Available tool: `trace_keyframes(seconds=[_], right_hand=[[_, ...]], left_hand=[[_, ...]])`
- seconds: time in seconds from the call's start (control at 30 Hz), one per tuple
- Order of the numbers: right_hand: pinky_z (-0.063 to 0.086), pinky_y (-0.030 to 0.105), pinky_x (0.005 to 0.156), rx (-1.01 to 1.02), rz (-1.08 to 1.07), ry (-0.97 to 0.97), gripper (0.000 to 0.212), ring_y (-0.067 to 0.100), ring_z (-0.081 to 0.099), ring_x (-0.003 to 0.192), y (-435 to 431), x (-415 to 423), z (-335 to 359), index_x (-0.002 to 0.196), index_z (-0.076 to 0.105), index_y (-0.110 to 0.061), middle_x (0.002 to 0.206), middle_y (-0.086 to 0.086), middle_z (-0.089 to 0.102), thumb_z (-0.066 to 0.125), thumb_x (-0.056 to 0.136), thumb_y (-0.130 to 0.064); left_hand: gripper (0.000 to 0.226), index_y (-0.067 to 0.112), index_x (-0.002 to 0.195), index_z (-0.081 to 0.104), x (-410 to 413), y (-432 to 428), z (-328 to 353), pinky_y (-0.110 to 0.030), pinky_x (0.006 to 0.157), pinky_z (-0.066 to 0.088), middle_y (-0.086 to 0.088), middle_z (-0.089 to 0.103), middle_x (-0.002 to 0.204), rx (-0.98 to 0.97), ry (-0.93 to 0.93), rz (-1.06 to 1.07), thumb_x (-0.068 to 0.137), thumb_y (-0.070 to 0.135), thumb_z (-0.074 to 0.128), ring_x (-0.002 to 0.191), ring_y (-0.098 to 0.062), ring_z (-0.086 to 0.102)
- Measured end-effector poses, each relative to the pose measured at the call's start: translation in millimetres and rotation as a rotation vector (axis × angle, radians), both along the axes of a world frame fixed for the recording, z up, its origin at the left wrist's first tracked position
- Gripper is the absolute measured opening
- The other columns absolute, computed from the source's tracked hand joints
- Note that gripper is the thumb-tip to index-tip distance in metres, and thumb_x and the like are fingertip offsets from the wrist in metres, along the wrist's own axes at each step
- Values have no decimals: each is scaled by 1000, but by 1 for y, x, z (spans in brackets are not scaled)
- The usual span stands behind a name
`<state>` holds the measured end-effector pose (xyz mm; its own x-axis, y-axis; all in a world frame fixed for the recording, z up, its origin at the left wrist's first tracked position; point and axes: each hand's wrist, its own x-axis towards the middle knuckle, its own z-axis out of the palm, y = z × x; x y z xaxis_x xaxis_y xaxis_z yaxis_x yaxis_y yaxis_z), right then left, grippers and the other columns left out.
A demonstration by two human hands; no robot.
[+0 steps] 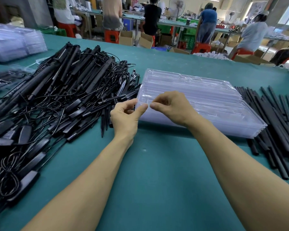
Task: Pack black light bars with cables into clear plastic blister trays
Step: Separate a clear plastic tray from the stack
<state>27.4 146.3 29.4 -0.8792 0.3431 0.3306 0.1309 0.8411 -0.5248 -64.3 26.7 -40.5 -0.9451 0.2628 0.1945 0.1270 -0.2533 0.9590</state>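
Rods [277,124] right of trays [198,90], cabled bars [65,84] left.

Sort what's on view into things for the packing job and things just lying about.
For the job: clear tray stack, pinched by left hand and right hand; light bar pile.
Lying about: loose black rods, red stool, cardboard box.

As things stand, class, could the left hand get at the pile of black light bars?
Probably yes. The pile of light bars lies just beside the left hand, nothing between them, though that hand pinches a corner of the top tray and must let go first.
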Motion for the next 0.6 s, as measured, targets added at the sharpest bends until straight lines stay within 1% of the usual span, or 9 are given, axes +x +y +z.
trace_keyframes(seconds=[0.1, 0.17, 0.23, 0.33, 0.47, 0.53, 0.6], right_hand=[[51, 28, 76, -49, -7, -31, 20, 14, 66, 84, 2, 0, 2, 93, 77, -13, 86, -1, 73, 67, 92, -30], [52, 30, 81, -67, -9, -64, 22, 16, 67, 88, 2, 1, 5, 95, 77, -12, 89, 0, 73, 65, 93, -30], [53, 35, 84, -73, -2, -111, 23, 18, 67, 91, 3, 0, 10, 97, 76, -10, 91, 1, 74, 64, 93, -30], [53, 37, 85, -112, 27, -179, 25, 15, 65, 84, 6, -1, 17, 96, 76, -6, 88, 4, 72, 64, 94, -28], [52, 37, 81, -180, 45, -223, 26, 13, 59, 76, 9, -2, 22, 96, 75, -3, 89, 14, 73, 65, 93, -26], [51, 35, 79, -194, 47, -236, 24, 11, 59, 73, 11, -4, 23, 95, 76, -4, 84, 9, 72, 64, 93, -25], [51, 33, 78, -149, 44, -256, 24, 10, 60, 70, 13, -7, 23, 93, 75, -4, 79, 4, 70, 62, 95, -25]], left_hand=[[27, 28, 88, 73, -1, 0, -1, -16, 69, 47, 6, 66, 91, 10, -4, 9, 67, 24, 91, 73, -6, 54], [26, 23, 88, 74, -1, 1, -1, -20, 71, 48, 0, 68, 93, 20, -15, 6, 68, 23, 90, 74, -9, 54], [27, 15, 90, 75, -1, 1, -1, -24, 71, 47, -6, 68, 90, 35, -33, 1, 68, 21, 90, 72, -12, 53], [29, 10, 90, 76, -1, 2, -1, -25, 69, 46, -6, 65, 81, 42, -59, 9, 68, 21, 90, 67, -12, 51], [27, 9, 89, 75, 0, 2, 0, -25, 67, 46, -4, 65, 80, 42, -67, 8, 69, 19, 90, 64, -11, 50], [25, 10, 89, 75, 1, 2, 1, -24, 66, 45, -4, 63, 79, 48, -72, -5, 69, 16, 89, 65, -11, 50], [25, 14, 88, 74, 1, 0, 3, -21, 66, 46, -3, 62, 78, 52, -81, -19, 69, 15, 90, 66, -11, 50]])
